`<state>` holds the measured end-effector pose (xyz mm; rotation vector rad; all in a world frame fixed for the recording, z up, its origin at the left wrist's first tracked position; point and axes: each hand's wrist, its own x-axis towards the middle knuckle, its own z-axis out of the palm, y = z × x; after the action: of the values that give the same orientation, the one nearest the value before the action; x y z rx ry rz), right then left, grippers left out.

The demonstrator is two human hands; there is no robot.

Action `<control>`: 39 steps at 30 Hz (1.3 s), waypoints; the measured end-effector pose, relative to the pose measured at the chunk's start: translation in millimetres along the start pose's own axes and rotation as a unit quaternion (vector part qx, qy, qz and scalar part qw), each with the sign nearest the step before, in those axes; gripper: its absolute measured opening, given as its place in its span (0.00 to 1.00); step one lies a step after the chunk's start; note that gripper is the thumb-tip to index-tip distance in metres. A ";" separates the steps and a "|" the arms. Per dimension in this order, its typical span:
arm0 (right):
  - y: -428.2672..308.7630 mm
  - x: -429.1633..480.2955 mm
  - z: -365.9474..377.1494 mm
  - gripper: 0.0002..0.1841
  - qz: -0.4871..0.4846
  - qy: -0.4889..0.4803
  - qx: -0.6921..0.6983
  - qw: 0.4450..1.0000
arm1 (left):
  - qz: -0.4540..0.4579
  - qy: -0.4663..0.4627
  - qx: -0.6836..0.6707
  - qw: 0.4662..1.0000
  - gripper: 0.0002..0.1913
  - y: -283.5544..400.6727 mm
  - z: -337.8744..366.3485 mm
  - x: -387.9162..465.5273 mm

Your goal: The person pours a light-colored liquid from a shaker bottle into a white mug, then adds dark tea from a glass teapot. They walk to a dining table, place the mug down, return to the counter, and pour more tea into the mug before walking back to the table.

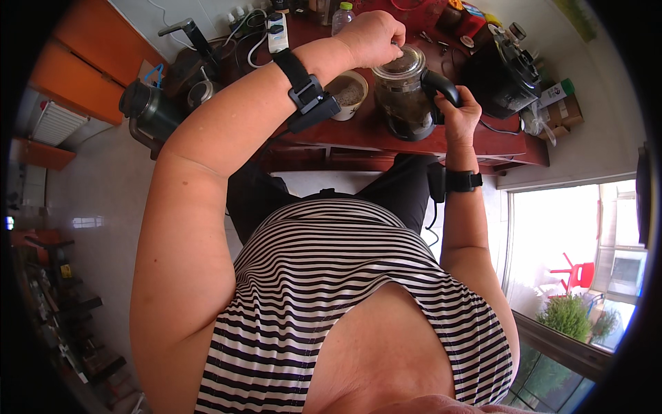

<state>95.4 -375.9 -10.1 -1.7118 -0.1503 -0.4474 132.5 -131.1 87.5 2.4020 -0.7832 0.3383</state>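
On the dark red wooden table [481, 142] stands a glass kettle [401, 101] holding dark contents. Its round metal-and-glass lid [408, 62] sits on top. My left hand [375, 39] reaches across to the lid, its fingertips pinched at the top of it; the exact grip is partly hidden by the fingers. My right hand [460, 111] is wrapped around the kettle's black handle [446, 85] on the right side. Left of the kettle, beneath my left forearm, is a white bowl [347, 112] of brownish, bubbly liquid.
A white power strip [277, 33] with cables and a green-capped plastic bottle [343, 19] stand behind. At the left are a dark green vacuum jug [160, 111] and a black tap [194, 39]. A black appliance [499, 72] and a cardboard box [566, 114] lie right.
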 end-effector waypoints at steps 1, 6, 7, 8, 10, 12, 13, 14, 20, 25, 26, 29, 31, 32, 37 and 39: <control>1.9 -0.7 0.8 0.08 0.002 0.006 0.001 1.000 | 0.004 0.004 0.004 1.000 0.09 0.1 0.7 0.8; 15.1 -6.3 2.0 0.08 0.003 0.040 0.033 0.999 | 0.014 0.012 -0.006 1.000 0.10 5.5 5.9 8.3; 17.9 -8.7 2.6 0.08 0.001 0.045 0.047 0.998 | 0.014 0.014 -0.004 1.000 0.10 7.9 8.3 8.9; 20.3 -11.1 3.6 0.08 0.002 0.050 0.060 0.997 | 0.017 0.017 -0.002 1.000 0.11 10.6 10.5 10.0; 24.0 -16.3 4.1 0.07 -0.001 0.059 0.079 0.995 | 0.018 0.014 0.010 1.000 0.11 15.6 15.5 12.1; 28.0 -23.7 8.0 0.07 0.017 0.071 0.101 0.992 | 0.034 0.020 0.021 0.999 0.12 18.6 19.5 12.1; 30.0 -26.6 9.7 0.07 0.025 0.078 0.112 0.990 | 0.038 0.021 0.025 0.999 0.12 19.7 21.3 11.8; 32.3 -28.1 10.2 0.07 0.033 0.083 0.109 0.990 | 0.041 0.021 0.028 0.999 0.12 21.0 24.1 12.1; 45.8 -33.3 4.6 0.07 0.023 0.097 0.122 0.988 | 0.071 0.022 0.019 0.997 0.12 26.7 37.9 14.8; 53.9 -37.7 1.3 0.07 0.033 0.082 0.175 0.981 | 0.083 0.040 0.017 0.996 0.12 32.2 47.9 15.2; 54.7 -37.6 0.6 0.07 0.038 0.074 0.184 0.979 | 0.084 0.041 0.014 0.996 0.12 33.0 48.8 15.6; 54.9 -37.0 -0.1 0.08 0.043 0.069 0.157 0.984 | 0.081 0.036 0.017 0.996 0.12 33.6 48.2 15.9; 51.5 -37.7 -2.4 0.09 0.039 0.041 0.132 0.990 | 0.083 0.033 0.025 0.996 0.12 33.8 48.1 14.8; 48.7 -38.6 -3.7 0.10 0.036 0.026 0.119 0.992 | 0.081 0.035 0.023 0.996 0.12 33.9 48.3 14.4; 25.1 -39.2 -20.8 0.19 0.001 -0.022 0.024 0.999 | 0.078 0.050 0.022 0.995 0.16 35.7 48.4 12.9; 18.0 -38.1 -24.1 0.22 -0.008 -0.029 0.005 1.000 | 0.053 0.035 0.010 0.998 0.16 37.6 47.8 12.6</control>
<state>61.7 -397.1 -37.8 -1.7154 -0.2076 -0.4082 122.5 -190.3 71.5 2.3598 -0.8813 0.4716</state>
